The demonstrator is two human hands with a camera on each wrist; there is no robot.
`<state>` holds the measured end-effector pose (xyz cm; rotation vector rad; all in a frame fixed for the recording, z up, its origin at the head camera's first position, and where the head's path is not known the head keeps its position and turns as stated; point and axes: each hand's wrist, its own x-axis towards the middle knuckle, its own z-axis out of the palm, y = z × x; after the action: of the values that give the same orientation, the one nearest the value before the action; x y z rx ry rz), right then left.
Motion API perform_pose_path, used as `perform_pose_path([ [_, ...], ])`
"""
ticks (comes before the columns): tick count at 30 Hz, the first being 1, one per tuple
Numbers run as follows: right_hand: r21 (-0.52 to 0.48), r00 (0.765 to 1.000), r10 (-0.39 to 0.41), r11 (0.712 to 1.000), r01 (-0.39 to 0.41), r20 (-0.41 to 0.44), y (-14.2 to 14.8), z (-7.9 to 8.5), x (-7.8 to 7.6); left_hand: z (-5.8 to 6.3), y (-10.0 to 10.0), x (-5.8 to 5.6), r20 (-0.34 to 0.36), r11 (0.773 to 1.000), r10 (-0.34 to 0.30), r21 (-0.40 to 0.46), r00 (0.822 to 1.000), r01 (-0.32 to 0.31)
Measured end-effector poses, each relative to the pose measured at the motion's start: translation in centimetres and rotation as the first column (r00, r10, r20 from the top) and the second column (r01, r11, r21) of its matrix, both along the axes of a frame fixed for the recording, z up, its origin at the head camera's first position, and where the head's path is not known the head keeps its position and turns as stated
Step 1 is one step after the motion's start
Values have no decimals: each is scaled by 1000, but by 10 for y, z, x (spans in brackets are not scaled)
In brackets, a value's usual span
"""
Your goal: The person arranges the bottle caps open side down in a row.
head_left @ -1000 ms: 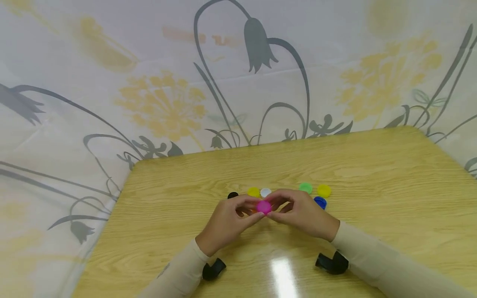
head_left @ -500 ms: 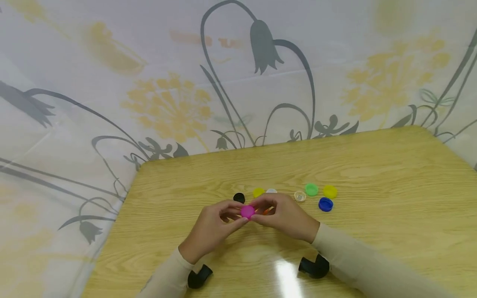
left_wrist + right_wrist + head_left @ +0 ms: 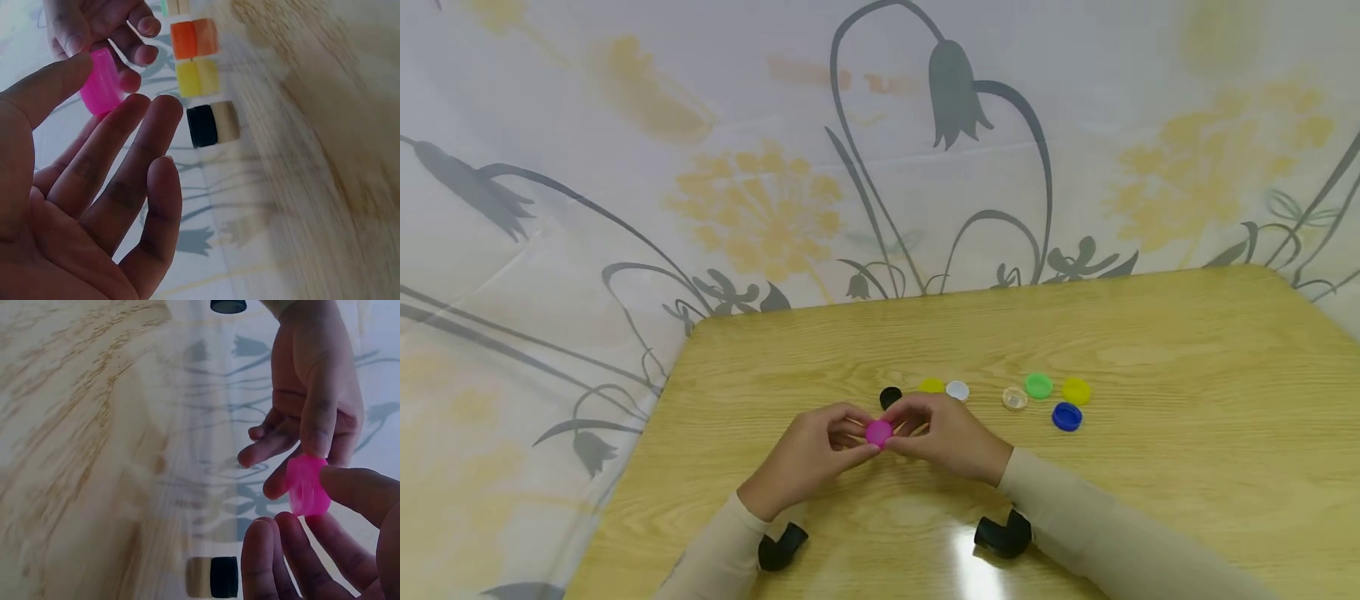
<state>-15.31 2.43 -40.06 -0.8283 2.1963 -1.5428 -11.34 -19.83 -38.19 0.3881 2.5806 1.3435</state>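
Observation:
A bright pink cap point(image 3: 878, 432), round seen from above, is held over the table between both hands. My left hand point(image 3: 805, 454) pinches its left side between thumb and fingertips. On the opposite side, my right hand point(image 3: 953, 437) grips it with thumb and fingers. From the side, in the left wrist view, the pink cap point(image 3: 102, 83) looks like a short ribbed cylinder. A black cap point(image 3: 891, 397) sits on the table just beyond the hands, with a yellow cap point(image 3: 932, 386) and a white cap point(image 3: 957, 390) to its right.
Farther right lie a translucent beige cap point(image 3: 1015, 398), a green cap point(image 3: 1038, 385), another yellow cap point(image 3: 1077, 391) and a blue cap point(image 3: 1067, 416). An orange cap point(image 3: 184, 40) shows in the left wrist view. A flower-patterned cloth point(image 3: 880, 167) hangs behind the wooden table point(image 3: 1187, 467).
Both hands have moved left together with the pink cap. The beige and blue caps, covered earlier by the right hand, now show fully. The view has also shifted slightly.

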Motion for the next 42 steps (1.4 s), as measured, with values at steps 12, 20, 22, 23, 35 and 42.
perform_pose_path([
  [12, 66, 1000, 6, 998, -8, 20, -12, -12, 0, -5, -7, -2, 13, 992, -32, -119, 999, 33],
  [20, 80, 996, 40, 996, -46, 74, -17, -18, 3, -4, -10, 1, -2, 978, -65, -199, 998, 63],
  [22, 55, 990, 56, 996, -63, 126, -17, -18, 4, -4, -10, 1, 0, 973, -71, -219, 998, 69],
  [23, 43, 987, 64, 997, -71, 148, -16, -18, 4, -4, -10, 1, -1, 971, -73, -231, 997, 70],
  [35, 65, 984, 79, 994, -90, 157, -17, -20, 7, -11, -11, 2, 8, 958, -83, -274, 996, 83],
  [42, 95, 988, 84, 991, -97, 127, -18, -18, 8, -11, -12, 2, -5, 952, -87, -296, 996, 82],
])
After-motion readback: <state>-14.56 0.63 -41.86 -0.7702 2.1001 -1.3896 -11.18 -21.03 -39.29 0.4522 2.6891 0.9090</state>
